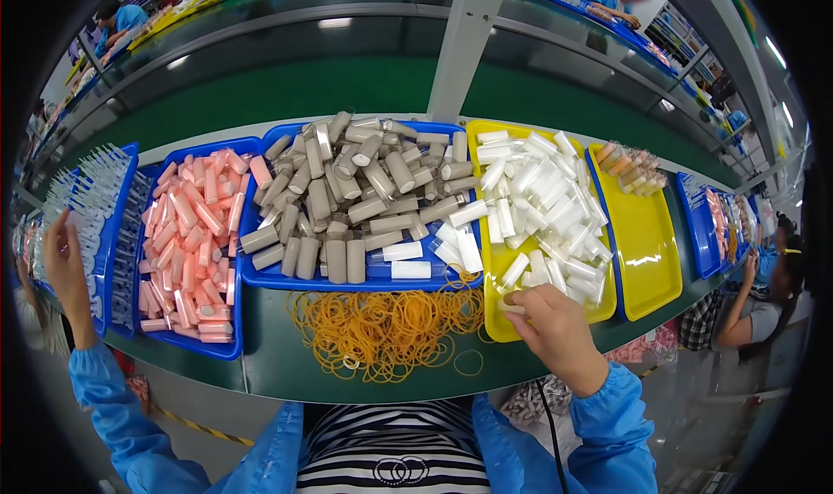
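Observation:
My left hand (68,270) is raised at the edge of a blue tray (108,268) of slender white and clear pieces (91,190). Its fingers point up and stand apart, and I see nothing held in them. My right hand (555,331) is over the near edge of a yellow tray (495,325) heaped with short white cylinders (547,199). Its thumb and forefinger come together in a pinch; whatever lies between the tips is too small to make out. Between my hands, loose orange rubber bands (382,333) lie piled on the green table (273,346).
Pink cylinders (195,225) fill one blue tray (227,348), grey ones (347,177) a wider blue tray (269,277). Another yellow tray (646,273) holds a wrapped bundle (629,168) at its far end. A metal post (468,42) rises behind. Another person (759,294) sits at the right.

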{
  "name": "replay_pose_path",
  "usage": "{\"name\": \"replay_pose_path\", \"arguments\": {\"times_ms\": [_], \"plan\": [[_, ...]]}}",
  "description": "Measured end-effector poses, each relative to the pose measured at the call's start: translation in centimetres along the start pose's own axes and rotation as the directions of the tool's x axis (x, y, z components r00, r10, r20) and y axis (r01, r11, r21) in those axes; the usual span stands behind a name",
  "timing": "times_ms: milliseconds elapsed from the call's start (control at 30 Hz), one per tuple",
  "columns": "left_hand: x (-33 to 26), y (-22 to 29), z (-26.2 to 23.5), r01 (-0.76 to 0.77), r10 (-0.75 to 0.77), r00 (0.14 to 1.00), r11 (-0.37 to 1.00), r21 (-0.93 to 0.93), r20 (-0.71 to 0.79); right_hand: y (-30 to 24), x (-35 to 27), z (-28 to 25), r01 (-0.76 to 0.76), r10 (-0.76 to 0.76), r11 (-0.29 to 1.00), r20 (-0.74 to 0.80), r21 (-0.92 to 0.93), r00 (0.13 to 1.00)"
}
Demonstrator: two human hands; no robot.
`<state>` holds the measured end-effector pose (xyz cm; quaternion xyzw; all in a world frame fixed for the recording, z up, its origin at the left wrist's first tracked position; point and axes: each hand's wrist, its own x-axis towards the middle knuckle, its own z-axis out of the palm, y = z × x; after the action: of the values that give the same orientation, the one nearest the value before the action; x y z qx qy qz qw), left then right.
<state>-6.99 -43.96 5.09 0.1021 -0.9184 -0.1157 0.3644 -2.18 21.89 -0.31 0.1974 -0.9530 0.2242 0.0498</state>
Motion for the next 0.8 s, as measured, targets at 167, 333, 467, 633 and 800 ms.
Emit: {"name": "replay_pose_path", "arguments": {"times_ms": [167, 333, 467, 633, 800], "plan": [[-2.2, 6.2, -1.7, 0.144, -0.202, 0.979, 0.793, -0.592, -0.033, 0.9, -0.5, 0.9, -0.004, 0.001, 0.99, 0.021, 0.14, 1.0], [-7.4, 18.6, -1.1, 0.044, 0.108, 0.981, 0.683, -0.729, 0.16, 0.4, 0.3, 0.5, -0.192, 0.378, 0.697, -0.127, 0.691, 0.917], [-13.9, 27.3, 1.4, 0.086, 0.499, 0.788, 0.492, -0.867, 0.361, -2.0, 3.0, -0.2, -0.249, 0.49, 0.267, 0.091, 0.931, 0.867], [-19.2, 32.6, 4.1, 0.478, 0.55, 0.68, 0.168, -0.862, 0.485, -3.5, 4.3, 2.3, -0.344, 0.439, 0.08, 0.277, 0.935, 0.855], [-20.9, 33.2, 4.1, 0.739, 0.535, 0.584, -0.038, -0.673, 0.611, -4.0, 4.9, 3.3, -0.333, 0.451, 0.029, 0.285, 0.943, 0.846]]}}
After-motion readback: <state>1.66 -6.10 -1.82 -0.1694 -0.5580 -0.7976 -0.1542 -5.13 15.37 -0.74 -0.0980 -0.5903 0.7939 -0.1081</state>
